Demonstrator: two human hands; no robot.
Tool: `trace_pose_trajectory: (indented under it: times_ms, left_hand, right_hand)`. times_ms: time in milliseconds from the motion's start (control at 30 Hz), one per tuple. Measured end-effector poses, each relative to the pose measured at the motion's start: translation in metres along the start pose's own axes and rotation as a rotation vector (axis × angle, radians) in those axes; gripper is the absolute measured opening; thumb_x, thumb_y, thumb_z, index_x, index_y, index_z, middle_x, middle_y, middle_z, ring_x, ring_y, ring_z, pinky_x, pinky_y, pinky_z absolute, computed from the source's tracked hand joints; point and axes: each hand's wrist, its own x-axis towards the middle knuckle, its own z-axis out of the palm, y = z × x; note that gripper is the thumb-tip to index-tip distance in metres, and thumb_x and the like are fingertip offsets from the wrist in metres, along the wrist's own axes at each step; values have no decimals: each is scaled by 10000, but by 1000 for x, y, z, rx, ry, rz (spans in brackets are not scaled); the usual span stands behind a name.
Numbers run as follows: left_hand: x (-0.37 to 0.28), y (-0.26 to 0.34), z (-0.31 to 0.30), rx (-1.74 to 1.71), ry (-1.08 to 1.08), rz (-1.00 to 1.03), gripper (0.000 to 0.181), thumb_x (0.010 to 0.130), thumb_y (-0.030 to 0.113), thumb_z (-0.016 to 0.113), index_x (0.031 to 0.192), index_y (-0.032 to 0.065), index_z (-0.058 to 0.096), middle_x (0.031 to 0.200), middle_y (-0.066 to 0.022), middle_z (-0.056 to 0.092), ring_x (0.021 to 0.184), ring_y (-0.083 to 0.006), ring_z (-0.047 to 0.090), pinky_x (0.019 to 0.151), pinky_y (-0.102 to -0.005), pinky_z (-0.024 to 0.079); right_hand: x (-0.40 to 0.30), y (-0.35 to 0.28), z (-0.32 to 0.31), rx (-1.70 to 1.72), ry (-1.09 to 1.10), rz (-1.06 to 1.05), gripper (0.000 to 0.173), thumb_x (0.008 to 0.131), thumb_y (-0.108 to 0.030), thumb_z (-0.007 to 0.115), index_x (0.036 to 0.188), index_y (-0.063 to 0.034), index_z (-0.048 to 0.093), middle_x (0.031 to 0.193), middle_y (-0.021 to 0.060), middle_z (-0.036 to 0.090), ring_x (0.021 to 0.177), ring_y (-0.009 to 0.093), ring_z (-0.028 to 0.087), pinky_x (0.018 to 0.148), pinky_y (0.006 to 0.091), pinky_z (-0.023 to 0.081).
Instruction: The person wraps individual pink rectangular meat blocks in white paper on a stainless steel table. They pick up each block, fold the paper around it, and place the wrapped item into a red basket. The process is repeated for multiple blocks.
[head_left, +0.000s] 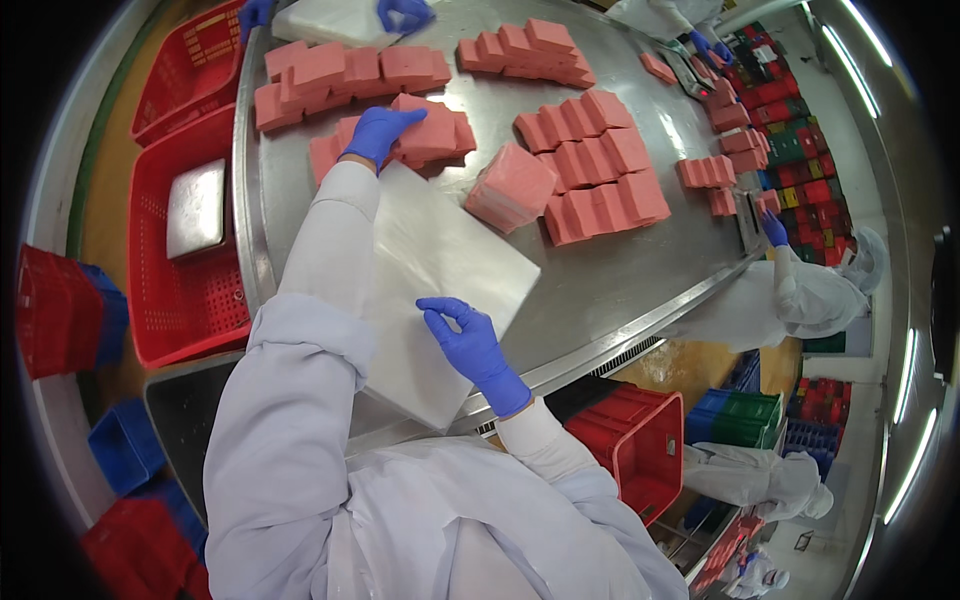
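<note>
My left hand (377, 136), in a blue glove, grips a pink block (425, 133) in a low pile on the steel table; its fingers are partly hidden. Below it lies a stack of clear plastic sheets or bags (450, 262), set at a slant near the table's edge. Over this stack is my right hand (469, 349), also gloved, thumb and forefinger curled almost together. Whether thin film is between those fingertips cannot be made out. A plastic-wrapped pink bundle (511, 187) sits just beyond the stack's far corner.
Rows of pink blocks (600, 169) and further piles (525, 52) stand on the steel table (585, 300). Red crates (184, 300) line its left side; another red crate (649, 457) is at right. Across the table, a co-worker's gloved hand (405, 15) rests by plastic sheets. Another co-worker (810, 292) works by a scale (748, 221).
</note>
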Motion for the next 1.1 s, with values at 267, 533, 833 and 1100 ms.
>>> trace_pose_trajectory:
  times_ms: [267, 533, 833, 1100]
  left_hand:
    - [-109, -30, 46, -555, -99, 409, 508, 707, 179, 696, 1121, -18, 477, 967, -94, 567, 804, -150, 563, 695, -276, 474]
    - [-265, -51, 16, -114, 51, 273, 457, 870, 299, 492, 1225, 37, 373, 1091, -149, 513, 969, -192, 529, 810, -298, 428]
    - [-243, -99, 6, 767, 744, 302, 398, 847, 297, 465, 1174, 77, 404, 965, -173, 506, 885, -319, 545, 776, -401, 430]
    - [-245, -43, -20, 597, -251, 507, 336, 764, 291, 615, 1041, 106, 569, 1104, -98, 541, 974, -241, 526, 835, -326, 409]
  right_hand:
    - [18, 21, -14, 999, 211, 356, 597, 828, -138, 553, 1334, -142, 236, 1135, 97, 491, 1001, 193, 505, 858, 308, 384]
    - [42, -14, 2, 310, 62, 171, 447, 829, -209, 548, 1204, -16, 400, 1089, 152, 513, 1002, 194, 507, 847, 289, 405]
    - [40, 28, -20, -382, -83, -313, 380, 826, -350, 496, 1098, -86, 499, 928, 120, 546, 839, 278, 541, 716, 375, 432]
    - [97, 11, -42, 234, -184, -73, 110, 828, -140, 500, 845, -60, 574, 739, 15, 524, 643, 108, 481, 576, 224, 390]
